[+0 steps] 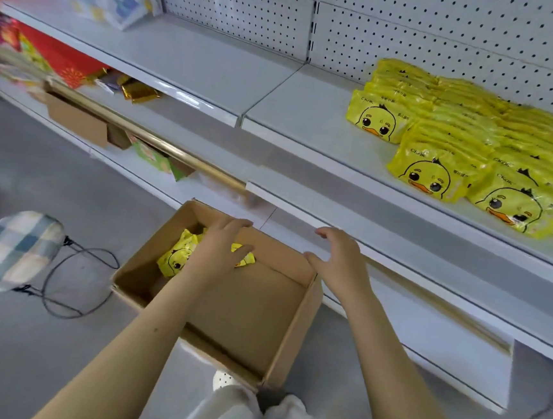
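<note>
Down on the floor, in front of the shelving, head view: an open cardboard box (253, 307) sits with its far edge close to the lowest shelf. The yellow duck packets (177, 257) we are working with lie in a small heap in the box's far left corner; the rest of the box floor is bare.

Left grip (223, 248): reached into the box, directly over the heap, fingers extended and spread, thumb out to the side. Nothing is clasped yet. We cannot tell whether the fingertips touch the top packet or hover just above it.

Right grip (337, 258): above the box's far right corner, fingers loosely curved, holding nothing and apart from the cardboard.

Same view, higher up: stocked duck packets (475, 143) stand in overlapping rows on the right part of the middle shelf (294, 110), faces forward. A stool with a checked cushion (14, 250) stands left of the box.

Judgement on the step in hand: picking packets out of the box for the shelf.
- Close the left grip across the packet's width, thumb against fingers, rather than pinching a corner; the film looks slippery and crumpled.
- Bring the right grip down to steady the box wall or to take a second packet, so the box does not slide.
- Lift clear of the cardboard rim before swinging toward the shelf.
- Turn the duck face forward to match the rows.
</note>
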A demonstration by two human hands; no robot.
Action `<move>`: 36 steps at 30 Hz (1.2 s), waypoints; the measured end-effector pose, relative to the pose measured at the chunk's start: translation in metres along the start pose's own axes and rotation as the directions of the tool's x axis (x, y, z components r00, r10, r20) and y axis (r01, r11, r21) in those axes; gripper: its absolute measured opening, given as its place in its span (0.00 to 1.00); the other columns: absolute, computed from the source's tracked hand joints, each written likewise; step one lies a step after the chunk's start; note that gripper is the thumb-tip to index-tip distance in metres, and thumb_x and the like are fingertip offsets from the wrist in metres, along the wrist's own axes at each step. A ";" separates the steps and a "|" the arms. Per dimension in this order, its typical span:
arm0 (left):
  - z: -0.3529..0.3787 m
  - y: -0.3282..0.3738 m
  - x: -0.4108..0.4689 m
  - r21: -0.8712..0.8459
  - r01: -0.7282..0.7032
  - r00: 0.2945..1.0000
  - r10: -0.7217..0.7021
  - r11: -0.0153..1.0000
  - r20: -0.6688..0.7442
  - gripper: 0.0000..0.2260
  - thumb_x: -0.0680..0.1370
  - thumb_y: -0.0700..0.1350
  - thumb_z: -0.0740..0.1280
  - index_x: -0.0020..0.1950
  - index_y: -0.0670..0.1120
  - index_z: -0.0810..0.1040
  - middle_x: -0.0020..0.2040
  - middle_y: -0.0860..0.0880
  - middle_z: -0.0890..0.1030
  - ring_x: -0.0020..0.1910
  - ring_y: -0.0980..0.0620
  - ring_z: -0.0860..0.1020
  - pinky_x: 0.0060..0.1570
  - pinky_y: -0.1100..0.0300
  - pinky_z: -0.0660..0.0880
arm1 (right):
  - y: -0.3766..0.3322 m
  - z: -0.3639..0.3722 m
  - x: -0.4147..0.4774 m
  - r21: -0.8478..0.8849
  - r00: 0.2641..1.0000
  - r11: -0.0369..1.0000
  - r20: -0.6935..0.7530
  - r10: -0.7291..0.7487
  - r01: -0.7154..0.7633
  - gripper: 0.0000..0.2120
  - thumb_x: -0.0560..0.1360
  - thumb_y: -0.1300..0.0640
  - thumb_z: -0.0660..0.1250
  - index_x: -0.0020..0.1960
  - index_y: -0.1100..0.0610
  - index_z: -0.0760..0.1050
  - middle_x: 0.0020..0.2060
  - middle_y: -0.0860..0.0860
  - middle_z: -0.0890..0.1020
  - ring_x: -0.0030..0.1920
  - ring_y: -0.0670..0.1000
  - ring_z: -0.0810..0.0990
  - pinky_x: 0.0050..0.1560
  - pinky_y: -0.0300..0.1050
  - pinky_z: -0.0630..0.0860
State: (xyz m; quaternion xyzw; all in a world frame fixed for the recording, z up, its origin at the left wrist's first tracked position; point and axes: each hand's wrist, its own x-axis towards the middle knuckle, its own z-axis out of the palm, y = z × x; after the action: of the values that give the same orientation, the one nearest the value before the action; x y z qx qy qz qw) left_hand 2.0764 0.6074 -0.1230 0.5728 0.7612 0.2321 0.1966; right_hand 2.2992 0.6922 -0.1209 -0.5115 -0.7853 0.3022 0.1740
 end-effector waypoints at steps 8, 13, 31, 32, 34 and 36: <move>0.021 -0.046 -0.040 -0.008 0.156 0.985 -0.155 0.988 0.076 0.20 0.76 0.46 0.69 0.67 0.48 0.72 0.63 0.47 0.73 0.61 0.48 0.70 0.57 0.61 0.67 | 0.007 0.044 -0.029 -0.005 0.995 1.000 0.098 0.023 -0.023 0.22 0.74 0.52 0.68 0.67 0.51 0.70 0.63 0.47 0.74 0.63 0.49 0.70 0.62 0.45 0.69; 0.021 -0.088 -0.032 -0.047 0.245 0.960 -0.235 0.968 0.149 0.19 0.76 0.48 0.68 0.66 0.48 0.72 0.62 0.47 0.73 0.62 0.49 0.71 0.61 0.56 0.68 | 0.001 0.081 -0.034 -0.106 0.989 0.993 0.136 0.060 -0.046 0.22 0.75 0.46 0.66 0.66 0.50 0.70 0.64 0.47 0.74 0.64 0.50 0.70 0.66 0.53 0.67; -0.016 -0.281 0.032 0.019 0.391 0.871 -0.377 0.920 0.314 0.26 0.76 0.50 0.68 0.71 0.46 0.66 0.69 0.44 0.67 0.68 0.43 0.66 0.66 0.48 0.66 | -0.091 0.254 0.047 -0.006 0.880 0.893 0.167 0.445 -0.451 0.22 0.75 0.46 0.67 0.67 0.52 0.70 0.63 0.50 0.75 0.65 0.52 0.71 0.62 0.46 0.67; -0.009 -0.288 0.037 0.019 0.394 0.873 -0.381 0.919 0.306 0.27 0.76 0.50 0.68 0.72 0.45 0.65 0.70 0.44 0.66 0.69 0.43 0.65 0.67 0.48 0.65 | -0.088 0.262 0.055 -0.021 0.881 0.897 0.174 0.439 -0.443 0.22 0.75 0.46 0.67 0.66 0.52 0.70 0.63 0.50 0.76 0.64 0.53 0.72 0.61 0.46 0.67; 0.009 -0.301 0.048 0.023 0.395 0.877 -0.385 0.918 0.287 0.29 0.76 0.51 0.68 0.73 0.45 0.62 0.72 0.43 0.63 0.71 0.42 0.61 0.68 0.47 0.62 | -0.074 0.280 0.070 -0.050 0.886 0.904 0.181 0.427 -0.425 0.22 0.75 0.47 0.67 0.66 0.53 0.71 0.62 0.51 0.77 0.63 0.53 0.73 0.59 0.44 0.67; 0.032 -0.316 0.058 0.045 0.402 0.875 -0.398 0.915 0.276 0.31 0.76 0.52 0.68 0.75 0.46 0.60 0.74 0.43 0.60 0.73 0.42 0.58 0.69 0.46 0.60 | -0.056 0.300 0.084 -0.109 0.884 0.908 0.208 0.419 -0.405 0.23 0.76 0.47 0.66 0.67 0.55 0.69 0.63 0.52 0.76 0.63 0.53 0.73 0.60 0.45 0.68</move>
State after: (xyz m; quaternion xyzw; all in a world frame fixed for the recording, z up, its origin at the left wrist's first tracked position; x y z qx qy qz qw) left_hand 1.8322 0.5923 -0.3336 0.4288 0.8259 0.1083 0.3497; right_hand 2.0507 0.6632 -0.3143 -0.6340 -0.6824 0.3639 -0.0011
